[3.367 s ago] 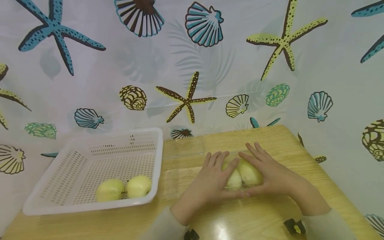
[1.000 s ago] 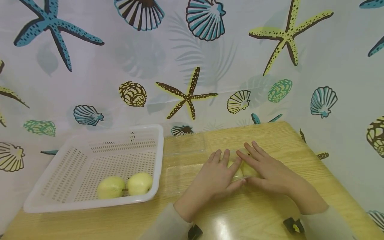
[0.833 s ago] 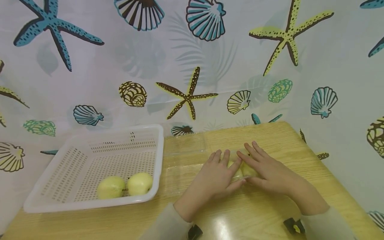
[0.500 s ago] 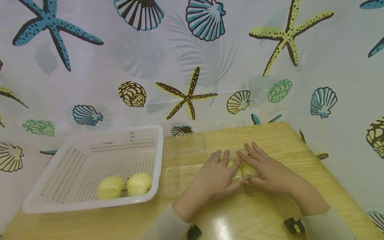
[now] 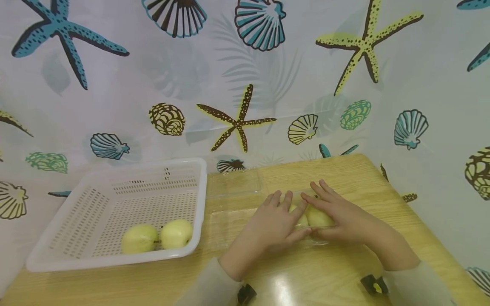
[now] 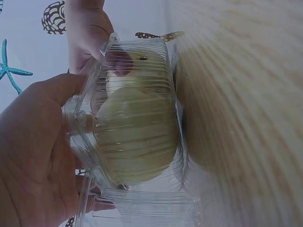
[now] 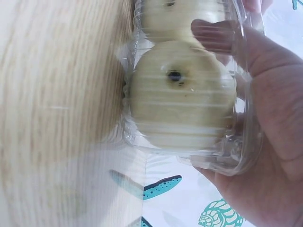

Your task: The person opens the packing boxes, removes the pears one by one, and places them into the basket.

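Observation:
In the head view a small clear plastic clamshell container (image 5: 323, 241) stands on the table between my hands, with pale yellow-green fruits (image 5: 319, 217) inside. My left hand (image 5: 269, 223) reaches over its left side, fingers spread on top and thumb along the near edge. My right hand (image 5: 346, 219) spans the right side in the same way. The right wrist view shows my thumb (image 7: 215, 38) bent over the ribbed near wall, the palm against the lid edge and fingers at the far side. Both hands hide most of the lid.
A white perforated basket (image 5: 115, 261) with two similar fruits (image 5: 177, 233) stands at the left. Between it and my left hand lies another clear plastic container (image 5: 234, 185), partly behind that hand. A shell-patterned curtain (image 5: 214, 63) borders the wooden table (image 5: 325, 280).
Since the oldest frame my hands have settled lower and flatter over the container. In the last second my right thumb has shifted slightly, and more of the right-hand fruit shows.

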{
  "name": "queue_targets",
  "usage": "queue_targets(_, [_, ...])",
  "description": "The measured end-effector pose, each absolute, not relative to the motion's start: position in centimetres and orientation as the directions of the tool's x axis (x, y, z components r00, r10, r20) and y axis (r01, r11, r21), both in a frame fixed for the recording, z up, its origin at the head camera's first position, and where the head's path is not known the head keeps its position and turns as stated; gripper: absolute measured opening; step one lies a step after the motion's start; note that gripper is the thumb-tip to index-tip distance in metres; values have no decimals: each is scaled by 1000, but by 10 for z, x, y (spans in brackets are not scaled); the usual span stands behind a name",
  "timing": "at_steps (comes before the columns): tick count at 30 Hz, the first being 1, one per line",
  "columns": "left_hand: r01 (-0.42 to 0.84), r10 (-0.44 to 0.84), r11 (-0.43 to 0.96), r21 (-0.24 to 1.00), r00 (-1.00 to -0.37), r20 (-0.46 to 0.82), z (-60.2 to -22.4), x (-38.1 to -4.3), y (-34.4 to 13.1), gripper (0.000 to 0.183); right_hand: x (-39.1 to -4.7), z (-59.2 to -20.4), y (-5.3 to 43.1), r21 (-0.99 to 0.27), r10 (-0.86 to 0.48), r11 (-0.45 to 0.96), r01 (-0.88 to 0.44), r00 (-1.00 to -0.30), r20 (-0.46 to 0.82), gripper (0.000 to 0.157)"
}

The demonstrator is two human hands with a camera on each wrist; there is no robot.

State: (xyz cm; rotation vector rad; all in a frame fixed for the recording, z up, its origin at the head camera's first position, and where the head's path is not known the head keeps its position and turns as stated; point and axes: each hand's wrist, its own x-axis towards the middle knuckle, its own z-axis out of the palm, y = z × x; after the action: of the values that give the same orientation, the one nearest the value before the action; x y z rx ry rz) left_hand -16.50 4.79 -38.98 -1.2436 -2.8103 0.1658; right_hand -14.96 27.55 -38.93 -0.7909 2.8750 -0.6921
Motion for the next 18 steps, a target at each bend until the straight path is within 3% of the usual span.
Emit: queue_targets(18, [742, 744, 668, 62, -664, -70, -375, -169, 46, 71, -146, -385, 274, -344, -505, 806, -482, -863, 24, 89])
